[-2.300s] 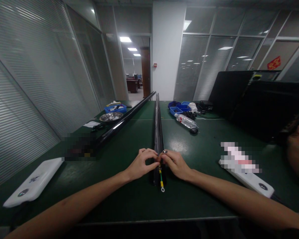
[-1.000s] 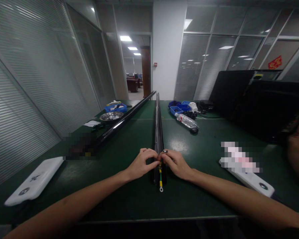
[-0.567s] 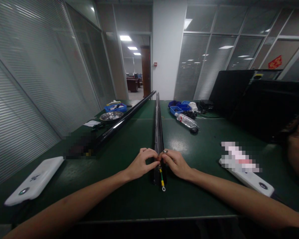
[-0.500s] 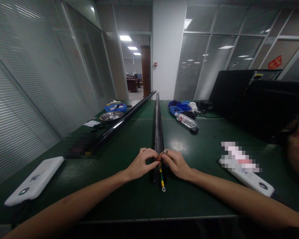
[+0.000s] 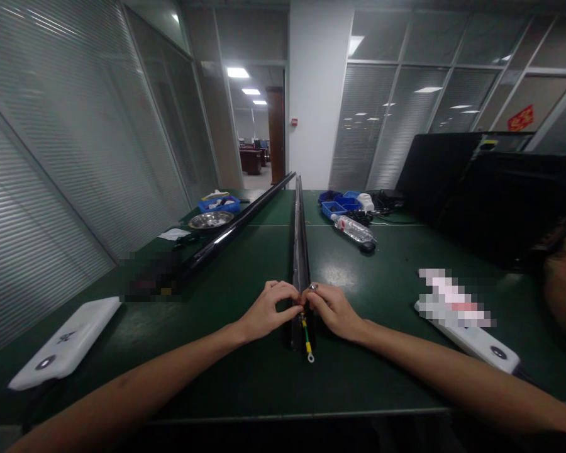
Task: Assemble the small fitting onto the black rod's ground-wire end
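Note:
A long black rail (image 5: 298,239) lies down the middle of the green table (image 5: 245,371), its near end between my hands. My left hand (image 5: 266,311) is pinched against the rail's left side near its end. My right hand (image 5: 332,309) is closed on the right side, fingertips meeting the left ones over a small silver screw (image 5: 313,287) on top of the rail. A short yellow-green wire with a ring terminal (image 5: 307,343) hangs from under my fingers over the rail's near end.
A second black rail (image 5: 236,225) lies diagonally at the left. White flat devices lie at the near left (image 5: 63,343) and right (image 5: 476,343). Blue bins (image 5: 340,205), a metal bowl (image 5: 210,220), a water bottle (image 5: 353,229) and black panels (image 5: 490,189) stand farther back. Another person (image 5: 563,277) is at the right edge.
Both hands stay pinched at the rail's end. The hanging wire's ring terminal has swung slightly side to side; nothing else has moved.

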Available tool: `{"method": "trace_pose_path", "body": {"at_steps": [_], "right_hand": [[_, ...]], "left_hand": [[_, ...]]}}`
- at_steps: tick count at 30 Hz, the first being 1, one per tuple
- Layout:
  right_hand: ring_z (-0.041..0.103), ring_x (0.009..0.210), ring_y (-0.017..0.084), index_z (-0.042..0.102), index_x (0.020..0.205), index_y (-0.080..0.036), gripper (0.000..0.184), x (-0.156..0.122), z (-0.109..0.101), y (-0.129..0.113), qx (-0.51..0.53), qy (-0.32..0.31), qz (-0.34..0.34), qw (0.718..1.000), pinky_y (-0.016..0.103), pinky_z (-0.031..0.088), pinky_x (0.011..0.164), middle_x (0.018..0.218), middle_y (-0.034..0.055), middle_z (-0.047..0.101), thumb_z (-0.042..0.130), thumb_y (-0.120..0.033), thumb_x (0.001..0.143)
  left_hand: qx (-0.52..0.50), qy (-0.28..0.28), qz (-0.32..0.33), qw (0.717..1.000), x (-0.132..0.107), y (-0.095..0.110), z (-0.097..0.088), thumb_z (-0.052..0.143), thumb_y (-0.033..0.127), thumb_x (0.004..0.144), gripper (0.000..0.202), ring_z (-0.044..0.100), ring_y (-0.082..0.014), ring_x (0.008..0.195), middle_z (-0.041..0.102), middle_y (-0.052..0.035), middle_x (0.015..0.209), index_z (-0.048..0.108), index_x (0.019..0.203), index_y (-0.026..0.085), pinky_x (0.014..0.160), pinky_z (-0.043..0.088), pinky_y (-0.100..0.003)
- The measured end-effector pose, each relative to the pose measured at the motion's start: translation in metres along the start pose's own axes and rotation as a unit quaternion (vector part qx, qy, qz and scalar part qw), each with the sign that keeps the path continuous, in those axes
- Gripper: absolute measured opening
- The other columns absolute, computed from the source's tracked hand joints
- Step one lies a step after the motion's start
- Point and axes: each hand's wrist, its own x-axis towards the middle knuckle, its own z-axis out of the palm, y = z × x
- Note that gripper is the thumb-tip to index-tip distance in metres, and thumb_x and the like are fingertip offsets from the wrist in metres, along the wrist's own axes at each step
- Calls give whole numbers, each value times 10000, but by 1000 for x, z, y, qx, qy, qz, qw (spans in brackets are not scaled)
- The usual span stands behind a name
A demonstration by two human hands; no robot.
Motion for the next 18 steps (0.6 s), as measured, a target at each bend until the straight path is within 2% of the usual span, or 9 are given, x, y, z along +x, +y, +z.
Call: {"method": "trace_pose_path", "body": {"at_steps": [13, 18], "right_hand": [[587, 711, 150, 655, 906, -172, 327, 0, -1, -6, 9, 4, 3, 1000, 262, 446, 689, 795, 22, 623, 427, -329, 1078], [582, 707, 150, 649, 888, -175, 349, -1, -1, -2, 9, 0, 2, 1000, 264, 446, 692, 794, 21, 615, 411, -339, 1082]], "left_hand": [[-11, 7, 8, 1000, 0, 0, 0, 634, 294, 964, 80, 614, -207, 1095, 707, -1, 1070, 651, 1003, 227, 1016, 335, -366], [-7, 7, 13, 1000, 0, 0, -1, 643, 299, 960, 82, 614, -213, 1092, 713, -6, 1063, 649, 988, 222, 1021, 334, -372]]}}
